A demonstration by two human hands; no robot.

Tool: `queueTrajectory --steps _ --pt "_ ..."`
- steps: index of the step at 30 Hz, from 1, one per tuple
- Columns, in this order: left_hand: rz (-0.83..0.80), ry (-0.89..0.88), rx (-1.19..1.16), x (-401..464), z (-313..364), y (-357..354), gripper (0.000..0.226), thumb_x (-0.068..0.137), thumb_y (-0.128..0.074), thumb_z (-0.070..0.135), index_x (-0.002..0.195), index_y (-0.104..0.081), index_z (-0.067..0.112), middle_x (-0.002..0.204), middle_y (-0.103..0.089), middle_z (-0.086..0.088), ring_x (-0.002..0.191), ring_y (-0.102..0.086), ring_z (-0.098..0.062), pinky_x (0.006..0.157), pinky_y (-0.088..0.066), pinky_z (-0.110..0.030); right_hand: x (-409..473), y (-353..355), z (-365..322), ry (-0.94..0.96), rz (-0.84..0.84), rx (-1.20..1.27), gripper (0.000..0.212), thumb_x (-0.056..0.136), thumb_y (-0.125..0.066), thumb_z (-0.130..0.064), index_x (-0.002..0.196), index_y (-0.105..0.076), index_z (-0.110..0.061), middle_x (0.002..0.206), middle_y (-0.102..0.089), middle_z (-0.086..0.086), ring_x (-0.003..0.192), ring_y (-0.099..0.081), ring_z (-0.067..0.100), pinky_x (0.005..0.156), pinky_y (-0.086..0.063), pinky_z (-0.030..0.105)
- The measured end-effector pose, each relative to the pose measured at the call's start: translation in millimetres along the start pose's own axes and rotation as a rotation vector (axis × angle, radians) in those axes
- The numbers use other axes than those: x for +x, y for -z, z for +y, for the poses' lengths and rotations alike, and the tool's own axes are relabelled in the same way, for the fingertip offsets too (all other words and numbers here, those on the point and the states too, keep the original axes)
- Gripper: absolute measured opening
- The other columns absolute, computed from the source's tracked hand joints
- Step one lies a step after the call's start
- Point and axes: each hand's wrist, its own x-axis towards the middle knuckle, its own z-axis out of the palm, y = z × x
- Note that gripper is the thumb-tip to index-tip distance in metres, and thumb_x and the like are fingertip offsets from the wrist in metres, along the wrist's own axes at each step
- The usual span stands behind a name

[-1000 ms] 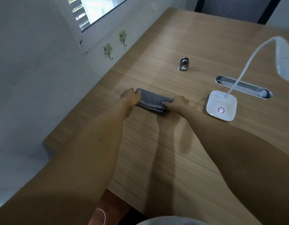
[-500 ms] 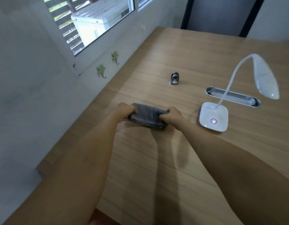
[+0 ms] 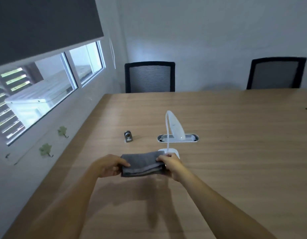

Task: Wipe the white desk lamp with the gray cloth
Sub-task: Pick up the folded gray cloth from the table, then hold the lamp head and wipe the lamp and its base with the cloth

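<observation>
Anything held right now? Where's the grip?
The folded gray cloth, lifted off the table: left hand pinches its left end, right hand its right end.

Hands: two, left hand (image 3: pixel 108 165) and right hand (image 3: pixel 170 165), one at each end of the cloth
Cloth (image 3: pixel 142 163): one, gray, folded
Lamp (image 3: pixel 175 127): one, white, just beyond the cloth
Chairs: two, near chair (image 3: pixel 149 77) and far chair (image 3: pixel 276 73), both beyond the table
Table (image 3: pixel 235 152): one
Leaf hooks: two, first hook (image 3: pixel 63 131) and second hook (image 3: pixel 45 149), left of the table
Metal clip (image 3: pixel 128 136): one, left of the lamp
Cable slot (image 3: pixel 192 138): one, behind the lamp
</observation>
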Motion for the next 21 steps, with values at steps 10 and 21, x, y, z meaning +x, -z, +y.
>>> queueTrajectory --steps 10,21 --pt "-0.288 -0.079 0.014 7 15 -66 0.029 0.073 -0.078 0.005 0.089 -0.054 0.012 0.086 -0.068 -0.013 0.073 -0.063 -0.024 0.063 -0.054 -0.028 -26 64 7 -0.061 0.014 0.916 0.025 0.095 -0.053 -0.027 0.094 -0.062 -0.004 0.081 -0.07 0.015 0.081 -0.059 0.029 0.062 -0.061 0.033" --pt "-0.283 -0.058 -0.027 4 8 -87 0.034 0.063 -0.08 0.005 0.086 -0.057 0.015 0.087 -0.069 -0.011 0.081 -0.066 -0.024 0.075 -0.053 -0.034 -30 46 9 -0.079 -0.043 0.789 0.02 0.093 -0.041 0.008 0.083 -0.057 0.001 0.065 -0.071 0.016 0.075 -0.058 0.029 0.066 -0.053 0.036"
